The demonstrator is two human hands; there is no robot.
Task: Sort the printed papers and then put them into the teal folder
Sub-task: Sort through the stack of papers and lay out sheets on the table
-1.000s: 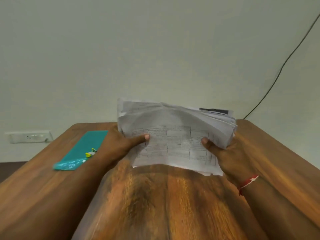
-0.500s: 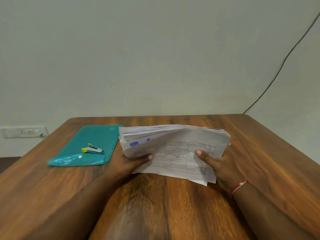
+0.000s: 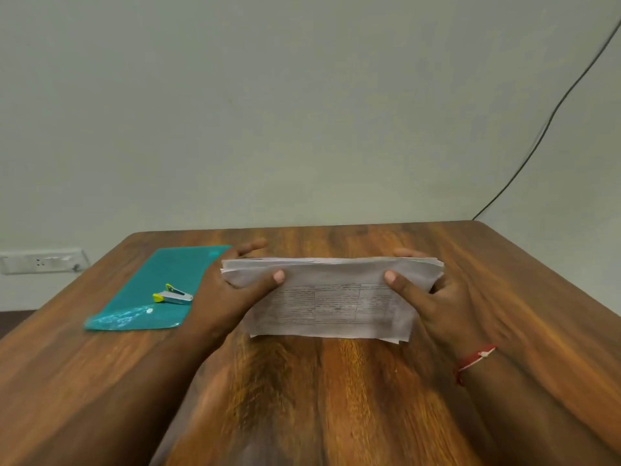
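Since one second ago, both hands have brought the stack of printed papers (image 3: 332, 297) down from in front of the wall (image 3: 302, 95) to just over the tabletop. Its sheets, then fanned and ragged, now sit in a tighter block.

I see the left hand (image 3: 228, 294) clamped on the stack's left end, with the thumb pressing on the top sheet and the fingers curled round the far side, their tips showing above the paper. I see the right hand (image 3: 437, 297) gripping the right end in mirror fashion, thumb on top and fingers wrapped behind. A red thread bracelet (image 3: 475, 359) circles the right wrist.

The top sheet carries a printed table of ruled cells, and its text is too blurred for me to read. The stack tilts toward me, its near edge low over the wooden table (image 3: 302, 415). I cannot tell whether that edge touches the wood.

Just beside the left hand, on its outer side, the teal folder (image 3: 148, 290) lies flat on the table, its right edge partly covered by the hand. A small silver-and-yellow stapler (image 3: 173, 295) rests on the folder's near half. Farther out, a white wall socket (image 3: 40, 262) sits low on the wall at left. A black cable (image 3: 544, 129) runs down the wall at right and ends behind the table's far corner.
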